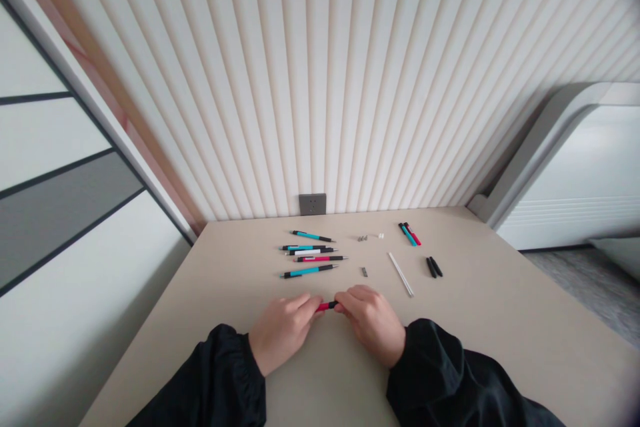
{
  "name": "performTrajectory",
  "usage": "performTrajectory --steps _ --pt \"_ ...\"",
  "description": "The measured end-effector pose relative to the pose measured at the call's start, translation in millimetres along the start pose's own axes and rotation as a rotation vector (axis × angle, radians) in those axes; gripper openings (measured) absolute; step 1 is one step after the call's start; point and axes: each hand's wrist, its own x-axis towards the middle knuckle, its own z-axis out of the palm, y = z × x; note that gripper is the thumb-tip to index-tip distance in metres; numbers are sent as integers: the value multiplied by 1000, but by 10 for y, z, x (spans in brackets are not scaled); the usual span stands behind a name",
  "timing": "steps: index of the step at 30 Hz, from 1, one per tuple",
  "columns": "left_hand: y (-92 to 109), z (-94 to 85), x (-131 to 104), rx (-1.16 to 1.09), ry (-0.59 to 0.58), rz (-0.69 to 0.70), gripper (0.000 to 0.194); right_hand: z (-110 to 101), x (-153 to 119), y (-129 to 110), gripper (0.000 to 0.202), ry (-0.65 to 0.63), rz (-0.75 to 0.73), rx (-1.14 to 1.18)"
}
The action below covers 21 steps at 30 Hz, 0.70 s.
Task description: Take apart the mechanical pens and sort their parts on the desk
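Observation:
Between my two hands is a red mechanical pencil [324,307] with a black grip, lying crosswise just above the table. My left hand [286,328] is closed on its red barrel, and my right hand [371,321] is closed around the black end. The tip is hidden by the right fingers. Beyond the hands lie several assembled pencils: a blue one [309,271] nearest, then a red one [320,259], a white one [311,251] and more blue ones behind.
Right of the pencils are small metal tips [363,238], white bits [381,235], a small grey piece [365,272] and thin white rods [401,275]. Farther right lie red and blue barrels [410,234] and black grips [435,267]. A wall socket [313,204] sits behind the table [480,320].

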Motion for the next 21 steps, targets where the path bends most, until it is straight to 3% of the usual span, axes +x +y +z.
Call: performTrajectory --steps 8,11,13,15,18,21 --pt "84 -138 44 -344 -189 -162 32 -48 -10 -7 24 53 -137 -115" --pt "49 -171 41 -236 -152 -110 29 -84 -5 -30 26 39 -140 -16" --pt "5 -200 38 -42 -60 -23 22 -97 4 -49 29 11 -48 178" --pt "-32 -239 37 167 38 100 22 -97 14 -55 38 -80 119 459" --pt "-44 -296 42 342 116 237 28 -83 24 -23 52 -351 371 882" --pt "-22 -306 43 408 111 278 32 -88 17 16 53 -554 463 1039"
